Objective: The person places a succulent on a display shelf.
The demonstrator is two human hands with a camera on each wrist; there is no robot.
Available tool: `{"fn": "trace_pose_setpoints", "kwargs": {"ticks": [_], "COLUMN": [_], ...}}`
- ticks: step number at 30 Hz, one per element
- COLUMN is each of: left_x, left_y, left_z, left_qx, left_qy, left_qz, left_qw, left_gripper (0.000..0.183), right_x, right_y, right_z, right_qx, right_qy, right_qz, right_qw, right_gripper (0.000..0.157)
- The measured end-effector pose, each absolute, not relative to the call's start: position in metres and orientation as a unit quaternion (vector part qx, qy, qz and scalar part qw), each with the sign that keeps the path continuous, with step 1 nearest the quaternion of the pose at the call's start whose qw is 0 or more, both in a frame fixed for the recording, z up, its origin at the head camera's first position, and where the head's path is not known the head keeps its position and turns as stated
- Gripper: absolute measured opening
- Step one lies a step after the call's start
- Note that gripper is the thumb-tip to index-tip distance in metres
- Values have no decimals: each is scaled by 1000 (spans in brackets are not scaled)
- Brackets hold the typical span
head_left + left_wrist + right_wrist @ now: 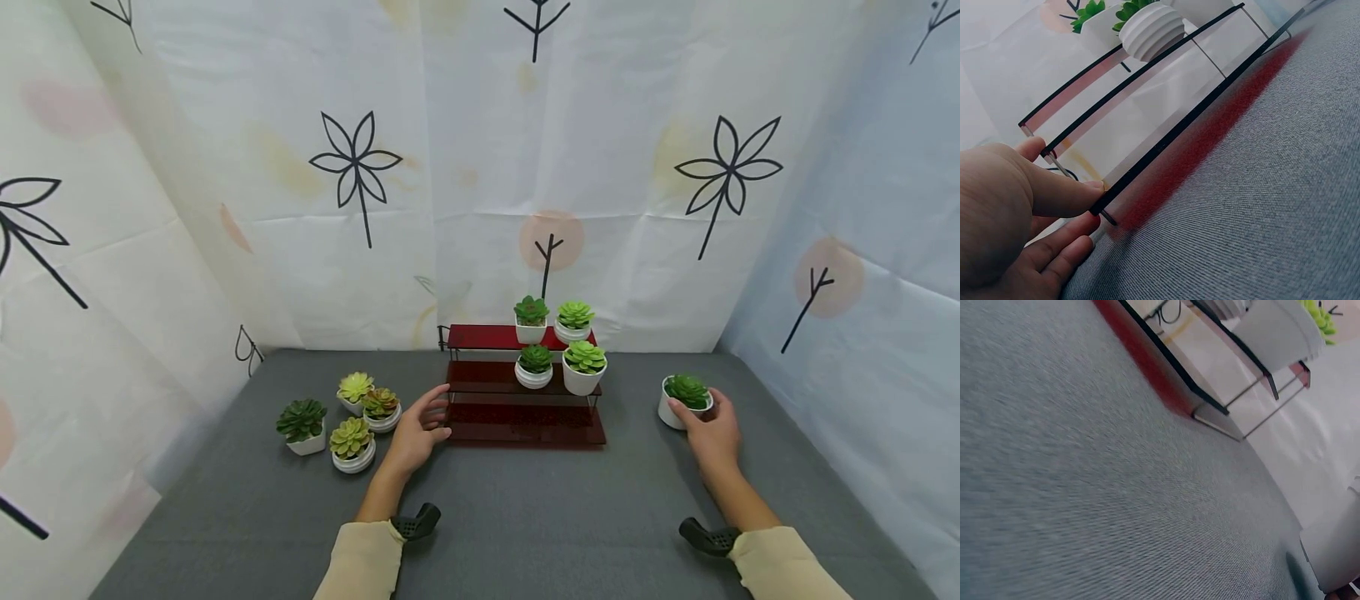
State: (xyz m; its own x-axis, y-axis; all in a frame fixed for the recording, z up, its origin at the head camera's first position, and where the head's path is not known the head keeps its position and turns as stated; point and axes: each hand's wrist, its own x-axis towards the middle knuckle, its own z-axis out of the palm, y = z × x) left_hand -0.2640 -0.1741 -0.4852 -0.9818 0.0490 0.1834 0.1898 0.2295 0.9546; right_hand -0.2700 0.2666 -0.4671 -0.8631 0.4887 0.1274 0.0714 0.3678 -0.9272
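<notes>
A three-tier dark red shelf (525, 425) stands at the back middle of the grey cloth. My left hand (420, 429) grips its left end; in the left wrist view the thumb (1069, 194) lies at the bottom tier's corner, with other fingers behind and below. Off to the right, my right hand (712, 433) holds a potted succulent (686, 392) in a white pot, fingers and thumb about its sides. The right wrist view catches that white pot (1335, 544) at its edge, most of the hand out of frame. Whether the pot touches the cloth I cannot tell.
Two succulents (531, 321) stand on the top tier and two (583, 367) on the middle tier, toward the right. Left of the shelf, several potted succulents (352, 442) sit grouped on the grey cloth (555, 525). White patterned fabric (480, 250) hangs behind and at both sides.
</notes>
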Motion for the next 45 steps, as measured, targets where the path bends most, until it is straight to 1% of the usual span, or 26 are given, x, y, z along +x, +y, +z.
{"fn": "trace_pose_setpoints", "kwargs": {"ticks": [5, 12, 15, 19, 34, 45], "left_x": [-261, -243, -241, -241, -242, -241], "left_y": [-174, -169, -168, -168, -168, -168], "left_z": [-479, -453, -451, -452, -453, -453], "left_qx": [-84, -102, -100, -97, -95, -96], "left_qy": [-779, -778, -780, -780, -780, -779], "left_qz": [-620, -618, -617, -616, -617, -618], "left_qw": [49, 46, 48, 48, 42, 43], "left_gripper": [71, 67, 67, 67, 67, 67], "right_x": [-260, -247, -242, -238, -224, -222], "right_y": [265, 262, 259, 255, 235, 221], "right_z": [-463, -453, -449, -444, -436, -445], "right_qx": [-153, -110, -93, -72, -14, 3], "right_qy": [-814, -833, -837, -840, -842, -839], "right_qz": [534, 535, 536, 537, 539, 541], "right_qw": [170, 88, 56, 35, 23, 60], "right_gripper": [80, 83, 85, 86, 78, 72]}}
